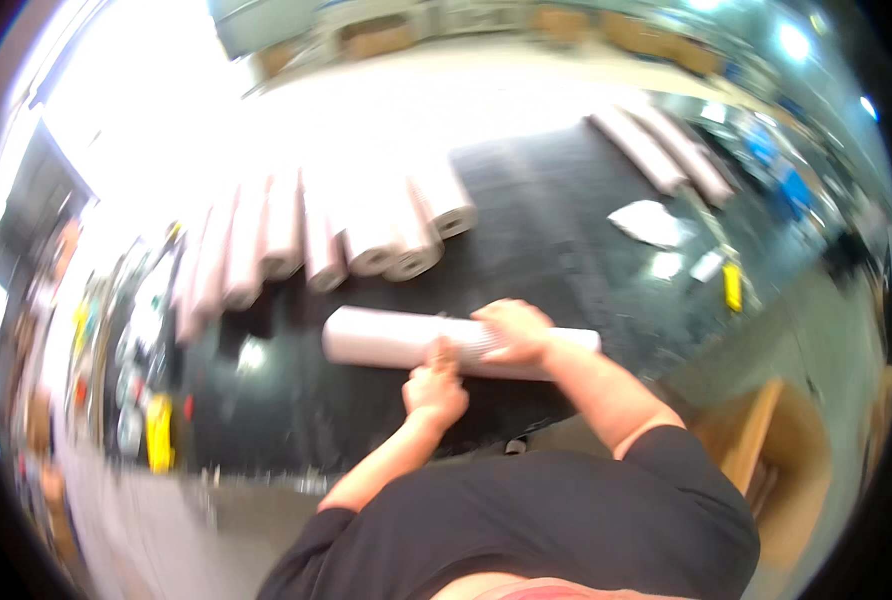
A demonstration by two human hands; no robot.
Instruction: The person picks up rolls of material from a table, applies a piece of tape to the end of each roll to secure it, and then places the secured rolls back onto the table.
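A pale pinkish-white roll of sheet material (381, 337) lies crosswise on the black table in front of me. My right hand (516, 330) is over its right half, fingers curled around the top. At the near side of the roll's middle, my left hand (436, 388) is closed, with its fingertips pressed against the surface. What those left fingertips pinch is blurred. A ribbed or patterned band shows on the roll between the two hands.
Several similar rolls (284, 225) lie side by side at the far left of the black table (556, 240). More rolls (641, 150) lie at the far right, near a white crumpled piece (646, 223) and a yellow-handled tool (733, 287). An open cardboard box (801, 470) stands to my right.
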